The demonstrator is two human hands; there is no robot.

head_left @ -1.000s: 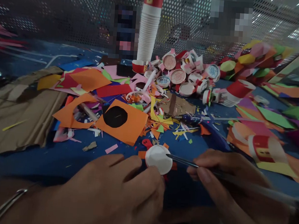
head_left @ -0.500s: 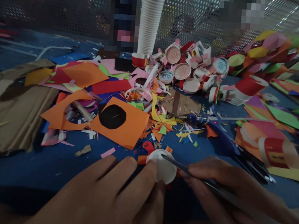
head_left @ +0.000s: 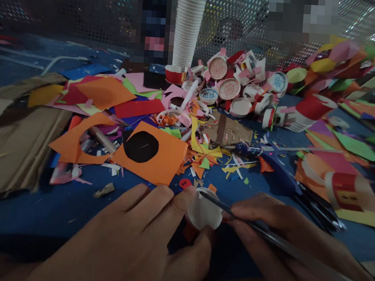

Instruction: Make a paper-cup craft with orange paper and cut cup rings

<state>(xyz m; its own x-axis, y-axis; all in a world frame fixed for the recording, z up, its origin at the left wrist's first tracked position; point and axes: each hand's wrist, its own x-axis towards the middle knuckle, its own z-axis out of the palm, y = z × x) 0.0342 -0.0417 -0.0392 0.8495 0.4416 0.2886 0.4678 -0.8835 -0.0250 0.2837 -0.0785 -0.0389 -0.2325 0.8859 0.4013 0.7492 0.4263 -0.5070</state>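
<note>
A small white paper cup piece [head_left: 204, 212] with a red side stands at the front of the blue table, its round white face turned up. My left hand [head_left: 149, 232] grips it, index finger at its far left rim and thumb at its near edge. Between the fingers of my right hand [head_left: 265, 225] is a slim pen [head_left: 283, 246], slanting down to the left. The dark tip of the pen rests on or just over the white face near its far rim; I cannot tell whether it touches. A small red paper piece [head_left: 185, 183] lies just beyond.
Orange paper with a black circle [head_left: 174, 150] lies beyond my left hand. Cardboard [head_left: 16, 145] is at left. A blue glue gun [head_left: 278, 177] and scissors [head_left: 320, 207] lie to the right. Behind stand stacked cups [head_left: 189, 29] and a pile of cut cup pieces [head_left: 229, 89].
My left thumb has shifted right along the cup piece's near edge, and the index finger has moved up to its far rim. The pen tip has moved slightly left and up.
</note>
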